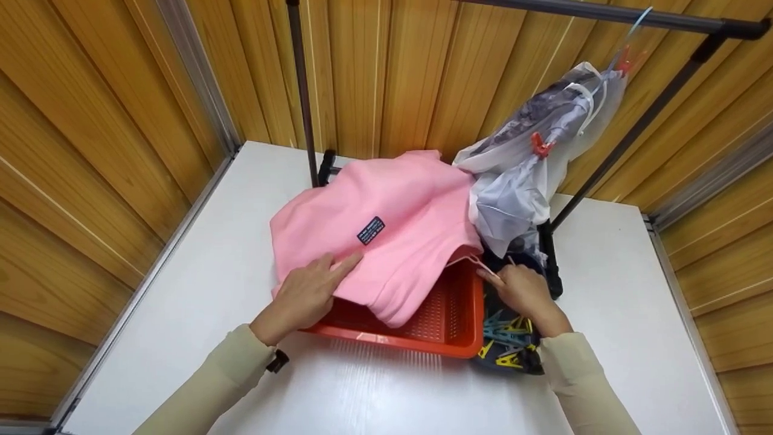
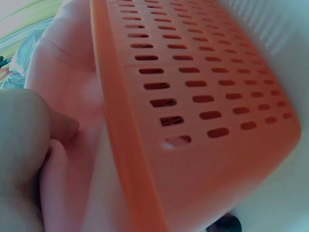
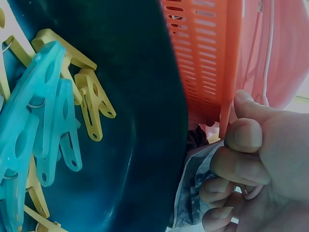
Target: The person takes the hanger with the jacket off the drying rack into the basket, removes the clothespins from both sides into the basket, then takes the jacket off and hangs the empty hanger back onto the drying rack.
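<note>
A pink garment with a dark label lies spread over a red-orange basket. The left hand rests on the garment's near left part; in the left wrist view its thumb or finger lies against pink cloth beside the basket wall. At the basket's right rim the right hand holds a thin pale hanger, whose other part goes under the garment. In the right wrist view the fingers of the right hand are curled round the hanger's hook end.
A dark bin of blue and yellow clothespins stands right of the basket. Behind is a black rack, where a white and grey garment hangs with red clips. Wood-patterned walls surround the white tabletop.
</note>
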Tool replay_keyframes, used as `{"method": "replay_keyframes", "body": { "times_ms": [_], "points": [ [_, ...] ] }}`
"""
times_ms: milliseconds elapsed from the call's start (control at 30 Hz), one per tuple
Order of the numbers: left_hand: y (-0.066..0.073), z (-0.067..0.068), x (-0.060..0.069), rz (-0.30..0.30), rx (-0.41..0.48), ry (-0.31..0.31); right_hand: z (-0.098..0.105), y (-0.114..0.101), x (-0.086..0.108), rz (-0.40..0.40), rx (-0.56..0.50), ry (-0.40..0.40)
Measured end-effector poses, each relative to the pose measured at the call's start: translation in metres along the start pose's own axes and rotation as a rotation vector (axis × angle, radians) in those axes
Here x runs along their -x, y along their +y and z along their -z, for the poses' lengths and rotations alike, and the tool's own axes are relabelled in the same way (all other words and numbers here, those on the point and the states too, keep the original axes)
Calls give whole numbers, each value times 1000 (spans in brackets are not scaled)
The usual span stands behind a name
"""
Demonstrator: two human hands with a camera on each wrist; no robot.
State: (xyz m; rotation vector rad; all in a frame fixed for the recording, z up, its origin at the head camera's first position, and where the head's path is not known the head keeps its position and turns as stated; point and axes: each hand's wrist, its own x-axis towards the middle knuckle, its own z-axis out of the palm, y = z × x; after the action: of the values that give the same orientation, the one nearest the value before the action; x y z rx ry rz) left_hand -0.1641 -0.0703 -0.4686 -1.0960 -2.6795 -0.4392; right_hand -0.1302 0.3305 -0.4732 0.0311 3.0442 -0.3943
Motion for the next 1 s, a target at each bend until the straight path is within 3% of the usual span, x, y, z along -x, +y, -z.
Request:
{"method": "replay_keyframes", "body": {
  "times_ms": [233,400,500,667,867,1000],
  "points": [
    [-6,4,-1,36,82,-69,0,10,-4,-8,-35,-32],
    [-17,6,-1,77,126,-47,2,28,1,-39,-23,-12],
    [-22,6,-2,94,130,-35,4,34,4,-54,-62,-41],
    [-17,2,-4,104,129,-60,5,37,12,-62,-109,-60],
    [-13,-1,-4,125,124,-59,4,31,16,-64,-116,-32],
    [-9,-1,-6,149,110,-93,4,25,18,-56,-89,-40]
  ]
}}
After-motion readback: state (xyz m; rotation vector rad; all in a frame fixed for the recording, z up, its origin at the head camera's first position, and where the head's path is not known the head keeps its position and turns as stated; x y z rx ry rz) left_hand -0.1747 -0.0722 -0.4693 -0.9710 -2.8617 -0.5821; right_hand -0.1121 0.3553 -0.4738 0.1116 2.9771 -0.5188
